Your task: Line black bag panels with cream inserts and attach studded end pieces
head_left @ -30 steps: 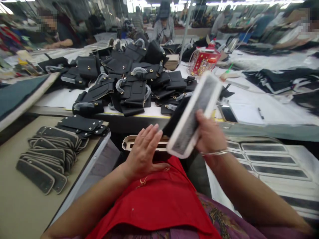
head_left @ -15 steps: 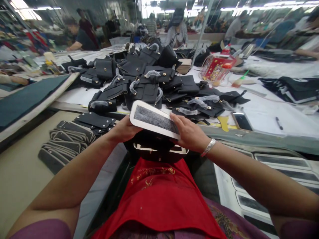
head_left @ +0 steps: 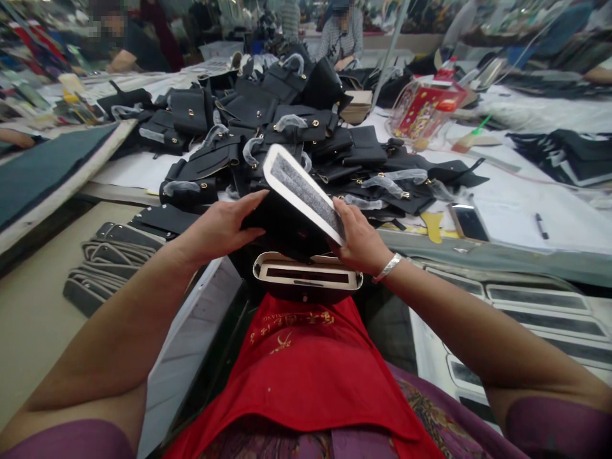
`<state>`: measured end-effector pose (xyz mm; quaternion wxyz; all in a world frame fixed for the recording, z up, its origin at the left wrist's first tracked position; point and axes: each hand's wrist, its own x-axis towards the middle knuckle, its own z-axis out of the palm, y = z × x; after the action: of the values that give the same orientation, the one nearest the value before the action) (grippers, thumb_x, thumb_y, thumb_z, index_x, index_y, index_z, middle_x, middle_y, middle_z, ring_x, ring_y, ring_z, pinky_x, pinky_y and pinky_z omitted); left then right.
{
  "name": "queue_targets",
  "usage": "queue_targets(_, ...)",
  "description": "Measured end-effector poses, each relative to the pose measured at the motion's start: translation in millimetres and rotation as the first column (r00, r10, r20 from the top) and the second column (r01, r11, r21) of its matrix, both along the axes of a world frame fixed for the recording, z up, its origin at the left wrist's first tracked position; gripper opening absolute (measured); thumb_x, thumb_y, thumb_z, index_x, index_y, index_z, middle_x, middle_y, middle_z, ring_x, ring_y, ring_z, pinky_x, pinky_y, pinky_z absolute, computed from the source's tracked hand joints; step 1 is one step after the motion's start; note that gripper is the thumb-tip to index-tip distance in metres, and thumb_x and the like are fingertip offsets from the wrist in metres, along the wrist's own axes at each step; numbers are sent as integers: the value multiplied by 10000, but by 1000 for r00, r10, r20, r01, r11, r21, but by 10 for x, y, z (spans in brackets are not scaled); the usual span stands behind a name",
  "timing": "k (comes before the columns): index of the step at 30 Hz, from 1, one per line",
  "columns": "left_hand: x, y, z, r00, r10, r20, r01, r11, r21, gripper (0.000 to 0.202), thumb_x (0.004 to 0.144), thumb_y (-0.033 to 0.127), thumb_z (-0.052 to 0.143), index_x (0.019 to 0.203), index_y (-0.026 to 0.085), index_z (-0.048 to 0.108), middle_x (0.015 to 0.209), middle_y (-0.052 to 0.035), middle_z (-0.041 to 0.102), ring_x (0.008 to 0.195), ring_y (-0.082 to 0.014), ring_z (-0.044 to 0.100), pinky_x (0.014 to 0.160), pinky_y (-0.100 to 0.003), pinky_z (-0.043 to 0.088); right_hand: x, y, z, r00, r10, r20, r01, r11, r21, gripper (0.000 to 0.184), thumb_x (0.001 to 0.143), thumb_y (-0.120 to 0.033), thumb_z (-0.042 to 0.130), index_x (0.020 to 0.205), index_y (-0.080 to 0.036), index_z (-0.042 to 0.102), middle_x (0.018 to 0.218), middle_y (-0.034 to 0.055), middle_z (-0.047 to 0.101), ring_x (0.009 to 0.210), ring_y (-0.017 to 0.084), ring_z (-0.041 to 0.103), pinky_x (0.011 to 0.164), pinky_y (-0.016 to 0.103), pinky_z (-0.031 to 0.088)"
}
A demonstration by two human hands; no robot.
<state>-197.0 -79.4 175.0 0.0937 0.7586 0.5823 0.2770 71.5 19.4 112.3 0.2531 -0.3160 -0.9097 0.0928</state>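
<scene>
My right hand (head_left: pixel 361 242) grips the right end of a black bag piece (head_left: pixel 291 223), fingers along its edge. A white-rimmed panel with a speckled dark grey middle (head_left: pixel 306 188) tops the piece, tilted down to the right. At its left end, my left hand (head_left: pixel 229 226) has thumb and fingers spread about the black side; whether they touch it I cannot tell. Just below, against my red apron (head_left: pixel 306 370), stands an open black bag body (head_left: pixel 261 271) with a cream rim and a dark slot inside.
A heap of black handbags (head_left: pixel 272 121) with wrapped handles covers the table ahead. Stacked grey-edged flaps (head_left: pixel 115 248) lie left, white-rimmed panels (head_left: pixel 540 299) right. A phone (head_left: pixel 468 220), a marker (head_left: pixel 541 226) and a red-labelled jug (head_left: pixel 421 111) are on the table. Co-workers sit beyond.
The white-rimmed panel has risen and tilted more steeply, its left end up. My left hand's fingers have spread and moved slightly left. More of the open bag body below shows.
</scene>
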Motion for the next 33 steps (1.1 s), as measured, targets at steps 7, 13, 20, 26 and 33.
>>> queue_targets(7, 72, 21, -635, 982, -19, -188, -8, 990, -143, 422, 757, 248, 587, 1163, 144, 538, 959, -90, 665, 883, -237, 629, 793, -342, 483, 168, -95, -332, 988, -23, 151, 17, 999, 42, 836, 671, -275, 614, 1400, -97, 245, 1259, 183, 448, 1096, 318, 431, 877, 431, 380)
queue_targets(13, -104, -85, -1131, 981, 57, 185, -24, 984, -175, 330, 759, 241, 563, 1083, 191, 602, 990, -78, 665, 988, -221, 588, 908, -377, 440, 454, -184, -430, 894, -20, 447, -116, 954, 275, 816, 724, -452, 602, 1394, -82, 319, 1148, 169, 514, 916, 298, 440, 759, 402, 323)
queue_targets(20, -50, -310, -1592, 390, 479, 787, -294, 874, -386, 554, 774, 389, 561, 1260, 153, 437, 1235, -142, 546, 1129, -232, 528, 946, -390, 416, 56, -119, -567, 811, 202, 548, -385, 891, 241, 627, 811, -587, 464, 1351, -273, 412, 1002, 124, 517, 737, 203, 429, 615, 303, 251)
queue_targets(26, 191, -216, -1867, 607, 568, 556, -367, 820, -439, 578, 701, 228, 620, 1249, 142, 456, 1159, -113, 584, 1056, -230, 560, 966, -384, 407, 59, -97, -582, 708, 300, 639, -449, 890, 80, 599, 815, -512, 507, 1352, -273, 393, 973, 114, 524, 667, 164, 469, 580, 277, 263)
queue_targets(33, 310, -102, -1564, 972, 235, 17, -234, 972, -25, 425, 788, 228, 533, 1202, 139, 495, 1231, -139, 523, 1172, -255, 458, 1015, -424, 349, -203, -122, -575, 666, 336, 665, -353, 929, -116, 610, 789, -545, 517, 1315, -242, 448, 1069, 168, 526, 785, 248, 568, 613, 318, 393)
